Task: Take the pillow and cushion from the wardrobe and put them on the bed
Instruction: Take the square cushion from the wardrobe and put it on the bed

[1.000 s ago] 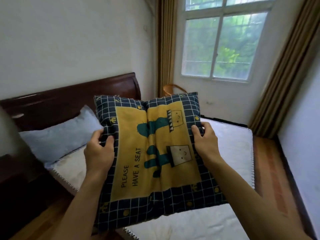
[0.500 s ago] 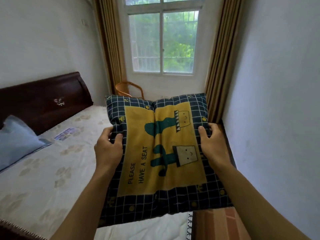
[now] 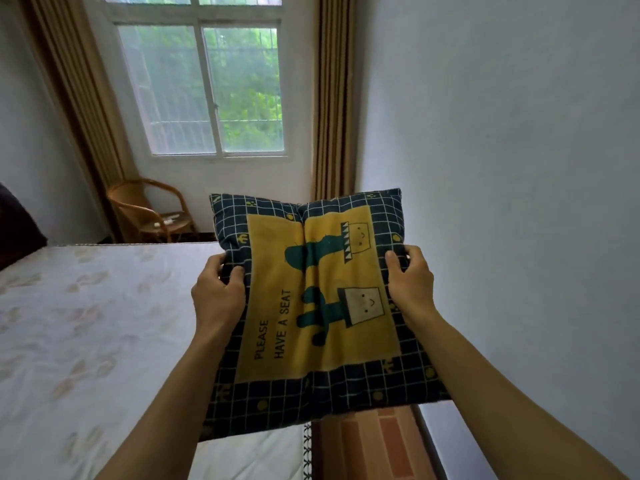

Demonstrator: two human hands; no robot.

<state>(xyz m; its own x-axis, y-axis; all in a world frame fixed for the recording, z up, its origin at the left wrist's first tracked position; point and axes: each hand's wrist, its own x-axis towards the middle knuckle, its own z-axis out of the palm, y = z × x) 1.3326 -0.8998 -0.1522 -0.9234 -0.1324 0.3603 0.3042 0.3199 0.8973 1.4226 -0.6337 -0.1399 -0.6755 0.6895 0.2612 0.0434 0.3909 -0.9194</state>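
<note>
Above the bed's point(image 3: 97, 323) right edge, the cushion point(image 3: 311, 306) hangs level, gripped at opposite sides by left hand point(image 3: 218, 292) and right hand point(image 3: 410, 280), with the mattress lying leftward, nearer the left hand.

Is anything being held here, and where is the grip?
The cushion, held by both side edges: left hand on its left edge, right hand on its right.

We hold the cushion point(image 3: 311, 306), navy grid border around a yellow panel printed with cacti and "PLEASE HAVE A SEAT", creased down its middle, in the air above the bed point(image 3: 104, 323) at its right edge.
</note>
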